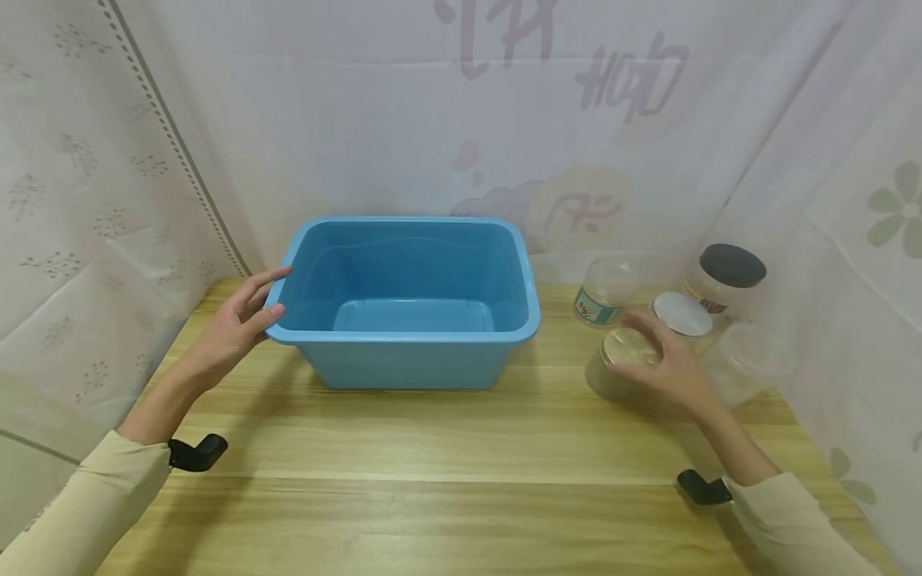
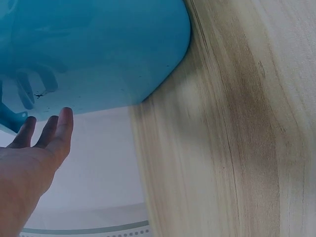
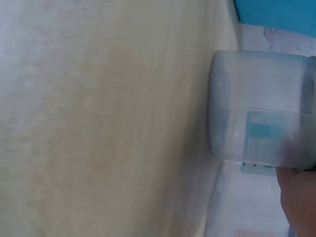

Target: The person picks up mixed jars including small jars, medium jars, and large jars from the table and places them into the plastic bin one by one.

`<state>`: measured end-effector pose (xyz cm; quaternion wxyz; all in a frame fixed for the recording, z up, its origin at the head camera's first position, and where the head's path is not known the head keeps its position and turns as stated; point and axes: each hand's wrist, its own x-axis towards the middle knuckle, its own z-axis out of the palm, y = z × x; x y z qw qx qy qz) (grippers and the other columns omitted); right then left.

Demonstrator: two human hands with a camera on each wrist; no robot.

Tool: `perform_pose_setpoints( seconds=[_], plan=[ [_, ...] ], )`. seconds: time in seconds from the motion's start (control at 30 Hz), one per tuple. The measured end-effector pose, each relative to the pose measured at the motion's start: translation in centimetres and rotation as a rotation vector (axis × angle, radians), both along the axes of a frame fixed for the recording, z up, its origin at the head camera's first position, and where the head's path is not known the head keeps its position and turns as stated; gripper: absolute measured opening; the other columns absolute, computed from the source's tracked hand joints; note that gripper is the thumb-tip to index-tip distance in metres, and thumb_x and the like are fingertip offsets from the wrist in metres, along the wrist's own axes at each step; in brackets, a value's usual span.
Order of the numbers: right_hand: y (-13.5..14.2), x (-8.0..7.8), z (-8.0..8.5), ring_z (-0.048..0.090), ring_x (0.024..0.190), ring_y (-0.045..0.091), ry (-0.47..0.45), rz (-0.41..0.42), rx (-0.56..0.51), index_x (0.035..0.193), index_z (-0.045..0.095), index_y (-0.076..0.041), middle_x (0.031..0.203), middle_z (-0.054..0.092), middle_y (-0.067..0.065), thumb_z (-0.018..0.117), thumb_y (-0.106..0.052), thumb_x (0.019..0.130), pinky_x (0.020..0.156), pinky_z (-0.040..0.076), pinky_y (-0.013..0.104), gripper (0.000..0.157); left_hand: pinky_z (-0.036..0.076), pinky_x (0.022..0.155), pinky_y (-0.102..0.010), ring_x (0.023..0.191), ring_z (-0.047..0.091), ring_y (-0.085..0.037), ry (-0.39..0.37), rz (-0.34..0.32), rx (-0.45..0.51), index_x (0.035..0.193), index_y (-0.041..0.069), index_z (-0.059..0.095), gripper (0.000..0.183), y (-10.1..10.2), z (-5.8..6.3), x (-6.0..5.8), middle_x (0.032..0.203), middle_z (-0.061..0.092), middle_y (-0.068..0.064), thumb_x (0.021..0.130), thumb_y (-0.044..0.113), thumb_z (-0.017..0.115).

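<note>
A light blue plastic basin [image 1: 425,360] stands at the middle back of the table with its inside bare. My left hand [image 1: 234,324] rests on its left rim, thumb and forefinger over the edge. In the left wrist view the other fingers [image 2: 61,131] of that hand stretch out close to the basin's wall. To the right of the basin, my right hand [image 1: 677,368] grips a clear jar [image 3: 256,98] round its gold lid [image 1: 628,350]. The jar is upright, its base close to the tabletop.
Behind the gripped jar stand a clear jar with a teal label [image 1: 598,304], a silver-lidded jar [image 1: 682,314] and a black-lidded jar [image 1: 731,266]. Another clear jar [image 1: 756,352] stands at the right. Patterned white curtains [image 1: 360,120] hang round the wooden table [image 1: 403,472].
</note>
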<state>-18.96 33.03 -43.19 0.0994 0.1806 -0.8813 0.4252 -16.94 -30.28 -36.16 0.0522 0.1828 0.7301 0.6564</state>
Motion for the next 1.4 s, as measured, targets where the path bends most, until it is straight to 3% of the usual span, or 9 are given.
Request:
perform_pose_setpoints(
  seconds=[0.17, 0.3, 0.43, 0.63, 0.87, 1.17, 1.4],
  plan=[
    [0.2, 0.3, -0.4, 0.040, 0.136, 0.024, -0.037, -0.054, 0.039, 0.147, 0.051, -0.011, 0.145, 0.053, 0.009, 0.094, -0.017, 0.074, 0.101, 0.028, 0.021, 0.086, 0.045, 0.096, -0.023, 0.130, 0.047, -0.017, -0.002, -0.002, 0.007, 0.160, 0.019, 0.031, 0.055, 0.0, 0.1, 0.0, 0.161, 0.018, -0.027, 0.109, 0.008, 0.048],
    [0.2, 0.5, -0.7, 0.047, 0.126, 0.029, -0.074, -0.087, 0.048, 0.148, 0.051, -0.013, 0.145, 0.052, 0.008, 0.094, -0.019, 0.075, 0.091, 0.035, 0.028, 0.085, 0.045, 0.097, -0.023, 0.131, 0.046, -0.019, -0.008, -0.004, 0.010, 0.160, 0.019, 0.031, 0.055, 0.1, 0.2, 0.0, 0.161, 0.018, -0.027, 0.109, 0.008, 0.048],
    [-0.6, 1.2, 0.1, 0.049, 0.117, 0.029, -0.112, -0.101, 0.045, 0.148, 0.050, -0.010, 0.141, 0.053, 0.013, 0.092, -0.016, 0.077, 0.087, 0.036, 0.033, 0.082, 0.044, 0.097, -0.024, 0.133, 0.044, -0.022, -0.011, -0.002, 0.004, 0.161, 0.018, 0.030, 0.055, 0.3, 0.4, 0.1, 0.161, 0.018, -0.027, 0.109, 0.010, 0.048],
    [-0.3, 0.9, -0.5, 0.048, 0.116, 0.025, -0.152, -0.104, 0.030, 0.148, 0.050, -0.013, 0.141, 0.053, 0.011, 0.091, -0.014, 0.078, 0.088, 0.037, 0.033, 0.082, 0.045, 0.097, -0.024, 0.133, 0.044, -0.025, -0.010, 0.004, 0.003, 0.160, 0.019, 0.032, 0.055, 0.2, 0.3, 0.0, 0.161, 0.018, -0.028, 0.109, 0.010, 0.048],
    [-0.9, 1.4, 0.6, 0.048, 0.114, 0.027, -0.174, -0.077, 0.008, 0.149, 0.047, -0.006, 0.140, 0.052, 0.015, 0.092, -0.010, 0.075, 0.086, 0.039, 0.032, 0.087, 0.045, 0.097, -0.024, 0.133, 0.044, -0.022, -0.008, 0.003, 0.000, 0.160, 0.019, 0.031, 0.055, 0.1, 0.0, -0.1, 0.161, 0.018, -0.027, 0.109, 0.009, 0.048],
    [0.7, 0.3, -1.8, 0.049, 0.115, 0.021, -0.197, -0.060, -0.007, 0.152, 0.042, -0.008, 0.139, 0.050, 0.011, 0.091, -0.009, 0.077, 0.088, 0.039, 0.028, 0.089, 0.045, 0.096, -0.023, 0.132, 0.044, -0.019, -0.005, 0.011, -0.012, 0.160, 0.020, 0.032, 0.055, 0.0, 0.0, -0.1, 0.161, 0.018, -0.027, 0.109, 0.010, 0.048],
    [0.6, 0.3, -2.0, 0.049, 0.115, 0.019, -0.214, -0.051, -0.077, 0.150, 0.043, -0.009, 0.138, 0.051, 0.008, 0.090, -0.005, 0.077, 0.089, 0.038, 0.025, 0.087, 0.045, 0.096, -0.023, 0.134, 0.043, -0.021, -0.006, 0.007, -0.011, 0.160, 0.020, 0.032, 0.055, 0.1, 0.0, -0.2, 0.161, 0.018, -0.028, 0.109, 0.010, 0.048]
  ],
)
